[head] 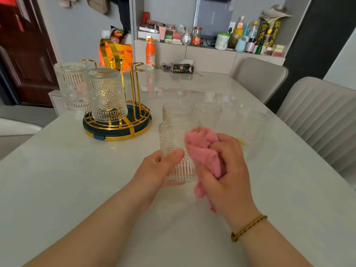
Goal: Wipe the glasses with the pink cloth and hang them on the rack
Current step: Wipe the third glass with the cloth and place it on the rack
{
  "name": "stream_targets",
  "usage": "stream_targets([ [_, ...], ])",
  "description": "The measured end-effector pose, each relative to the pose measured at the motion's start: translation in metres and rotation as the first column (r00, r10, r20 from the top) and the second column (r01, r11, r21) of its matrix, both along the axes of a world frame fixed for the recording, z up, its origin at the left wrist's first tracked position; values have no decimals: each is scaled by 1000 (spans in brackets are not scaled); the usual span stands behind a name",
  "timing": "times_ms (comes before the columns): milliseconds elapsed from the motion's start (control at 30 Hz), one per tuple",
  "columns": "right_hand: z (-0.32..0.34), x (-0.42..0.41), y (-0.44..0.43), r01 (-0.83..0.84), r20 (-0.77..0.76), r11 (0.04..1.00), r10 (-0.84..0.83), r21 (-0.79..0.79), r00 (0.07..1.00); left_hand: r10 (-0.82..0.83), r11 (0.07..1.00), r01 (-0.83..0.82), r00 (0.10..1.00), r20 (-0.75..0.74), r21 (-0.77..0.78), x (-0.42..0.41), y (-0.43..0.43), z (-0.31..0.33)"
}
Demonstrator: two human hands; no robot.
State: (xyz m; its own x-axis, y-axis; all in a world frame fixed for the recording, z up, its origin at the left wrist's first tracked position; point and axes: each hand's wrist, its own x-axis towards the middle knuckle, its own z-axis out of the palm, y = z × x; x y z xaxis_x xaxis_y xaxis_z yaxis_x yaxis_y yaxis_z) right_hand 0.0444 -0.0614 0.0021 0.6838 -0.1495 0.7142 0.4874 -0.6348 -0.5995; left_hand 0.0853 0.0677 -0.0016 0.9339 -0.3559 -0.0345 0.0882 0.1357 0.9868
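Ribbed glass [178, 151] gripped by left hand [158, 166], fluffy pink cloth [204, 151] against it.

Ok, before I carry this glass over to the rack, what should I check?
1. Grip: ok, the left hand wraps the held glass low down.
2. Pink cloth: ok, bunched in the right hand against the glass's side.
3. Glass wiped all round: cannot tell.
4. Free peg on the gold rack: ok, a bare one stands at the back right.
5. Hung glasses: ok, two upside down on the left pegs, apart from that peg.
6. Waiting glasses: not ok, three stand close behind the held one; lift before swinging left.
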Motion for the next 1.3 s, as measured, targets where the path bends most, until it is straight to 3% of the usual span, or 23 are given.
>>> stream_targets([
  [67, 5, 0, -4, 17, -22, 983, -14, 185, 1000, -43, 999, 43, 999, -5, 5, -3, -3, -1],
  [167, 5, 3, -7, 22, -191, 888, 75, 459, 979, -96, 994, 94, 995, -29, -59, -3, -2, 0],
  [233, 2, 5, -5, 25, -302, 896, 123, 443, 945, -98, 989, 90, 994, -56, -119, -1, 2, 1],
  [300, -4, 3, 0, 15, -316, 928, 111, 372, 942, -72, 988, 61, 994, -76, -143, 2, 6, 3],
  [467, -5, -4, 5, 14, -64, 1000, -14, 5, 998, -9, 1000, 8, 999, -42, -20, 3, 3, 0],
  [533, -3, -4, 1, 43, 22, 998, -42, -41, 999, -26, 999, 26, 1000, -14, 31, -1, -1, -2],
  [633, 2, -1, -3, 9, 0, 989, -9, 147, 1000, -50, 998, 50, 999, -11, 24, -3, -3, -3],
  [733, 0, 4, -6, -8, -145, 917, 71, 399, 987, -77, 996, 76, 997, -31, -35, 0, 1, -4],
  [800, -4, 5, -4, -10, -193, 909, 99, 416, 976, -69, 995, 65, 996, -50, -71, 2, 3, -3],
  [900, -8, 1, 4, -32, -100, 994, 42, 100, 994, -13, 999, 10, 998, -60, -50, 4, 3, -4],
  [967, -7, 2, 2, -30, -38, 999, 28, -42, 999, 3, 1000, -3, 999, -42, -4, 3, 2, -3],
  [1033, -3, 5, -3, -17, -28, 1000, 17, 18, 999, -2, 1000, 3, 1000, -20, 6, 0, 0, -2],
  [1167, 1, 9, -13, 40, -122, 914, 11, 405, 992, -53, 999, 53, 999, 7, 8, -5, -1, -2],
  [1300, -6, 9, -3, -28, -198, 888, 132, 459, 971, -67, 990, 62, 997, -38, -125, -1, 5, 0],
])
